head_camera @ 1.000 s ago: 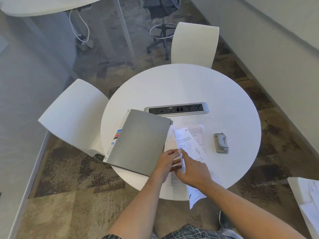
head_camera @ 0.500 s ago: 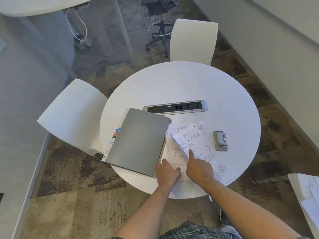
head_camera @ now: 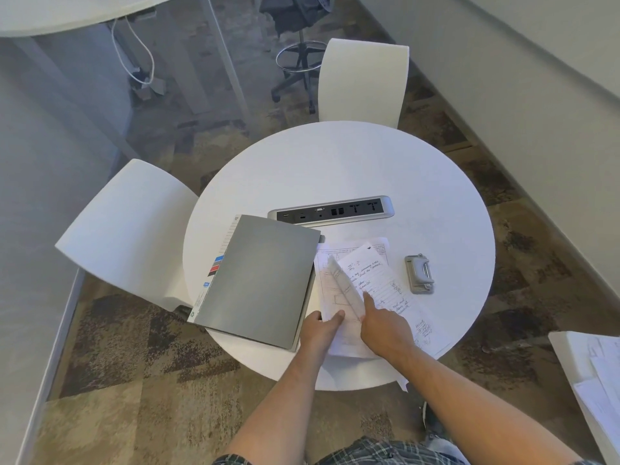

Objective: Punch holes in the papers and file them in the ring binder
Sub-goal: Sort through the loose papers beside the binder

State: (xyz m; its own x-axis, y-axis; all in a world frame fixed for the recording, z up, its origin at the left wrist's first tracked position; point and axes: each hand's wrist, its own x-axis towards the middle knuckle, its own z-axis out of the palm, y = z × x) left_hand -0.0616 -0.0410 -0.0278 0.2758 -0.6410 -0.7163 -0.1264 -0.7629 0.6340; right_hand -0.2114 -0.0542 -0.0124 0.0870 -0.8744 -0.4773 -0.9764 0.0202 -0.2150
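Note:
A closed grey ring binder lies on the left part of the round white table. To its right lies a loose pile of papers, some handwritten, one printed. My left hand pinches the near left edge of a sheet and lifts it, so the sheet curls up. My right hand presses on the handwritten sheet with its forefinger stretched out. A small grey metal hole punch sits right of the papers, apart from both hands.
A silver power and data strip is set into the table behind the binder. Two white chairs stand at the table, one to the left and one behind. More papers lie on a white surface at the right edge.
The handwritten sheet was laid down flat to the right. My left hand moved from the binder's corner onto the pile and lifted a sheet's edge. My right forefinger still presses on the handwritten sheet.

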